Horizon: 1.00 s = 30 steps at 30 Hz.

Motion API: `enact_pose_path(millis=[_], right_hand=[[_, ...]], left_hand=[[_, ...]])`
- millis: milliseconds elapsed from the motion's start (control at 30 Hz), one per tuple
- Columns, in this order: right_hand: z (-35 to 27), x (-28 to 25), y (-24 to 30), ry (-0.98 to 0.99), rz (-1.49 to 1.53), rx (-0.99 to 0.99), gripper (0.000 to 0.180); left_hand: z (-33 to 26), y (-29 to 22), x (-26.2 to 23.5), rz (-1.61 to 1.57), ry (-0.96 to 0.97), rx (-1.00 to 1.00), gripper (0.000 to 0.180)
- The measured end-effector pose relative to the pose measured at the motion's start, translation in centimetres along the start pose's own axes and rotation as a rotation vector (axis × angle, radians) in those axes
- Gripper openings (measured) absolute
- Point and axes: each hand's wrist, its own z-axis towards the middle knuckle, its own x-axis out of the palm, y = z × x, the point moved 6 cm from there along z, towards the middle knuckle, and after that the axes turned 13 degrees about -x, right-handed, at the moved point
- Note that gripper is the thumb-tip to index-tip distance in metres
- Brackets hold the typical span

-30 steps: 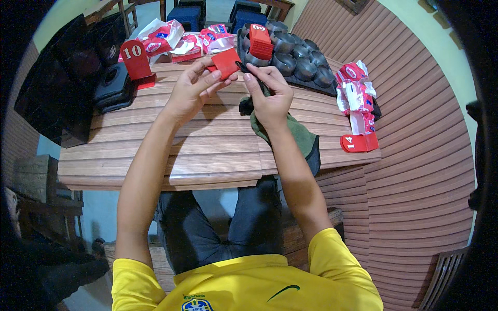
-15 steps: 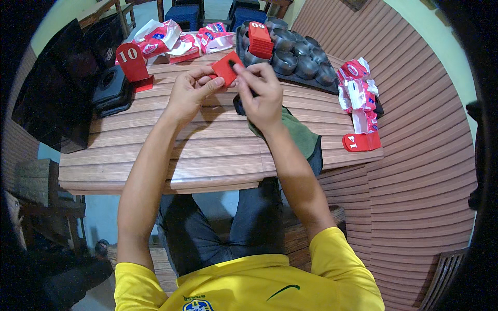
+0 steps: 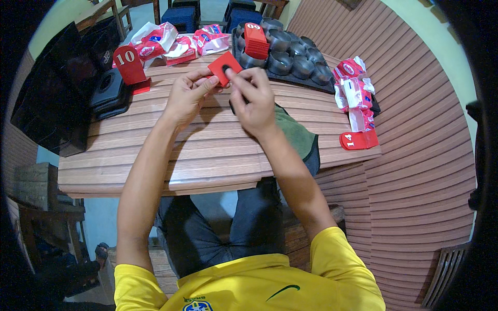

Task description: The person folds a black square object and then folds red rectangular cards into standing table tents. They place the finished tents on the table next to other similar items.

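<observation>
Left hand [image 3: 188, 96] pinches a red plastic card [image 3: 224, 67] upright — steadied while right hand [image 3: 254, 101] fingertips press its face.

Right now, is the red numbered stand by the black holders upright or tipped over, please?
Upright: the red numbered stand stands on its base on the wooden table.

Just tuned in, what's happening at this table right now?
A seated person holds a small red card above the wooden table, the left hand gripping its edge and the right hand pressing at its dark centre spot. A green cloth lies under the right wrist. A dark tray of round cups sits beyond, a red numbered stand to the left.
</observation>
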Motion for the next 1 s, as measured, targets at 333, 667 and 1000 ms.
enact_pose_path(millis=[333, 667, 1000], right_hand=[[0.8, 0.5, 1.5, 0.132, -0.154, -0.095, 0.052], [0.6, 0.3, 1.2, 0.145, -0.127, -0.089, 0.06], [0.3, -1.3, -0.3, 0.047, -0.167, 0.004, 0.063]], left_hand=[[-0.2, -0.5, 0.1, 0.238, 0.041, 0.02, 0.023], [-0.1, -0.1, 0.1, 0.21, 0.081, 0.007, 0.022], [-0.6, -0.3, 0.9, -0.086, 0.218, -0.037, 0.03]])
